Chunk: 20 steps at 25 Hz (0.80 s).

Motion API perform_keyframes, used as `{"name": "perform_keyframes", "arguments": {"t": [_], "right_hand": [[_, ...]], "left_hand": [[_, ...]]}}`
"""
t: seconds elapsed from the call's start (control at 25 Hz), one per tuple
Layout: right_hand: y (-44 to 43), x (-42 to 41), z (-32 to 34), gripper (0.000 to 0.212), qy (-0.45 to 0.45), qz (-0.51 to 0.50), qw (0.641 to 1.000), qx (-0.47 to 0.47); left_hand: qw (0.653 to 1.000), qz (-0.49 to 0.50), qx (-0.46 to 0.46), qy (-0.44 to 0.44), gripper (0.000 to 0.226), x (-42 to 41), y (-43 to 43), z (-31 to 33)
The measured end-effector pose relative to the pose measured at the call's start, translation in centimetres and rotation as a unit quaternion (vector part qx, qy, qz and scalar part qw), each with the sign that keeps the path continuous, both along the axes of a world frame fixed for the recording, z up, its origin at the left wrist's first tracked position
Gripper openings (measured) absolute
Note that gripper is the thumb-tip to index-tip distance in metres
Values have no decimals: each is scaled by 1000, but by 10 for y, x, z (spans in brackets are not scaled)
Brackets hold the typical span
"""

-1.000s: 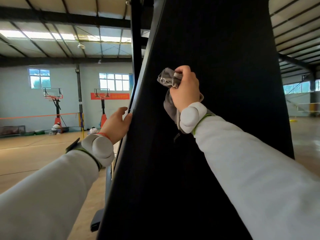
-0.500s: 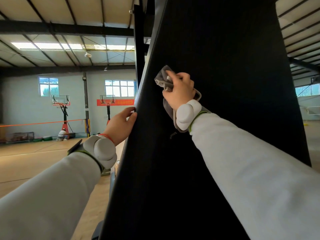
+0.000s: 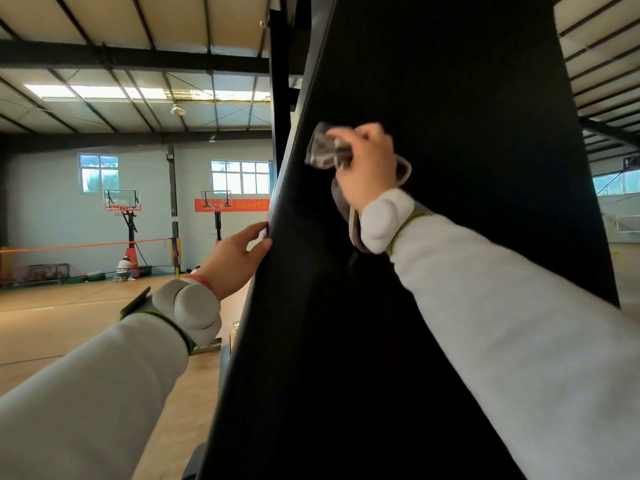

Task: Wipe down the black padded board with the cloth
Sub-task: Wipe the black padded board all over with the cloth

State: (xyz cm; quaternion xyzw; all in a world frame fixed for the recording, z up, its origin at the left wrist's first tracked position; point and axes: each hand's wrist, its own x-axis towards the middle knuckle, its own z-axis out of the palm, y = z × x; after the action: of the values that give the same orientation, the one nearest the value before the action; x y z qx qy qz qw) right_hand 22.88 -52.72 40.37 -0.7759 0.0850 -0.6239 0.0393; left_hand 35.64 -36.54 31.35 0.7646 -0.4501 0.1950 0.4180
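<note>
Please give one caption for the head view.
Right hand presses a grey cloth on the black padded board; left hand holds its edge.

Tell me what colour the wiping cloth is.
Grey cloth, gripped by the right hand; the head view shows it.
</note>
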Motion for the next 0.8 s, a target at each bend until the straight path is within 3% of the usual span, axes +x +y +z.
{"name": "perform_keyframes", "arguments": {"t": [0.16,0.36,0.52,0.68,0.8], "right_hand": [[3,19,13,55,38,-27,998,46],[8,23,-24,45,42,11,998,-38],[4,10,-36,39,146,83,982,-90],[-3,6,8,48,20,24,1000,3],[1,19,13,56,28,-14,999,45]], "left_hand": [[1000,-20,4,19,45,2,-4,-3],[998,-39,-39,20,43,7,-7,-4],[998,-46,-27,28,46,10,-5,-7],[998,-42,33,42,49,17,-4,-8],[998,-33,40,36,49,23,-4,-8]]}}
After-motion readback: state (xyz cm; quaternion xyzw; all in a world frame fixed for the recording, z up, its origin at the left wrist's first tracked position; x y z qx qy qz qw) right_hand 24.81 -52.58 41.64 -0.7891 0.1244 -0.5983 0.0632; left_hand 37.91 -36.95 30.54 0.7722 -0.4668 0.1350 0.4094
